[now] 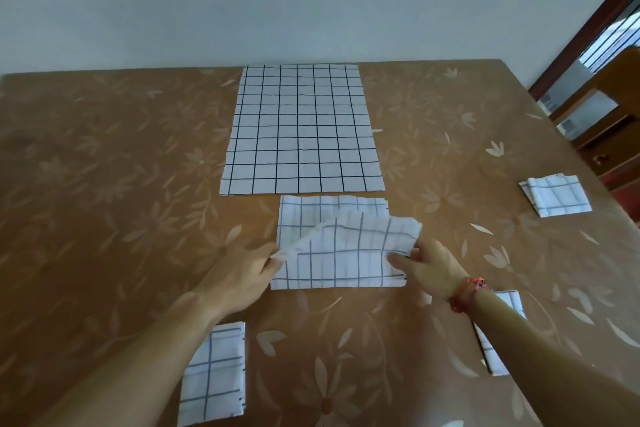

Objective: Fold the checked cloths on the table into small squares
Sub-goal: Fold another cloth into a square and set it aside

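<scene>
A white cloth with grey checks lies half folded in the middle of the table, its near layer lifted and bent over. My left hand pinches the lifted corner at the cloth's left edge. My right hand grips the right edge, thumb on top. Just behind it a larger cloth with dark checks lies flat and unfolded. Three folded squares rest around me: one near left under my forearm, one near right partly hidden by my right arm, one far right.
The table wears a brown cover with pale flower prints and reaches to a plain wall behind. A wooden chair and a dark door frame stand past the right edge.
</scene>
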Motion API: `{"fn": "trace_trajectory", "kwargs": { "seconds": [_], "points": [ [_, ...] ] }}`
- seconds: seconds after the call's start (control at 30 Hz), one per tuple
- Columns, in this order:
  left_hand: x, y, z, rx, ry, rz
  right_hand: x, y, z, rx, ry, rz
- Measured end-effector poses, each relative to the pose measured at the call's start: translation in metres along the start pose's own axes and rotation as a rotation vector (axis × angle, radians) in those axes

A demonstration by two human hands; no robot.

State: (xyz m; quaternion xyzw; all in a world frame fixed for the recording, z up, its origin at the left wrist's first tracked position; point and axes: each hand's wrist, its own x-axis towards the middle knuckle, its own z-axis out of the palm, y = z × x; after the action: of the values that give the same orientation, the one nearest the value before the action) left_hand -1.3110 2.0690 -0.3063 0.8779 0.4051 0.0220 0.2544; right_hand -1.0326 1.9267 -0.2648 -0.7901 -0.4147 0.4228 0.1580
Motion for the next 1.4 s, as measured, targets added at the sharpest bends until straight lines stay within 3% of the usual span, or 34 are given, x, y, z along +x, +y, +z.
{"fn": "trace_trajectory", "kwargs": {
  "seconds": [0.07,0.2,0.37,0.57,1.0,1.2,1.27,1.4],
  "points": [
    [0.007,-0.003,0.004,-0.123,0.032,-0.073,0.024,0.014,0.004,0.058,0.167,-0.067],
    [0.011,-0.011,0.014,-0.200,0.060,-0.160,0.062,0.024,0.011,0.055,0.313,-0.039],
    [0.007,-0.008,0.024,-0.187,0.113,-0.099,0.073,0.026,0.018,0.029,0.278,0.075],
    [0.002,-0.001,0.031,0.019,0.221,0.043,0.067,0.032,0.022,-0.010,0.305,0.005],
    [0.002,0.008,0.044,0.091,0.196,-0.041,0.068,0.034,0.032,0.113,0.423,0.090],
    [-0.019,0.046,0.049,0.165,0.158,0.252,0.049,0.023,0.035,-0.220,0.517,0.024],
    [-0.029,0.056,0.057,0.239,0.120,0.333,0.036,0.019,0.044,-0.348,0.552,-0.088],
    [-0.038,0.060,0.068,0.307,0.057,0.232,0.009,0.015,0.077,-0.535,0.438,-0.373]
  ]
}}
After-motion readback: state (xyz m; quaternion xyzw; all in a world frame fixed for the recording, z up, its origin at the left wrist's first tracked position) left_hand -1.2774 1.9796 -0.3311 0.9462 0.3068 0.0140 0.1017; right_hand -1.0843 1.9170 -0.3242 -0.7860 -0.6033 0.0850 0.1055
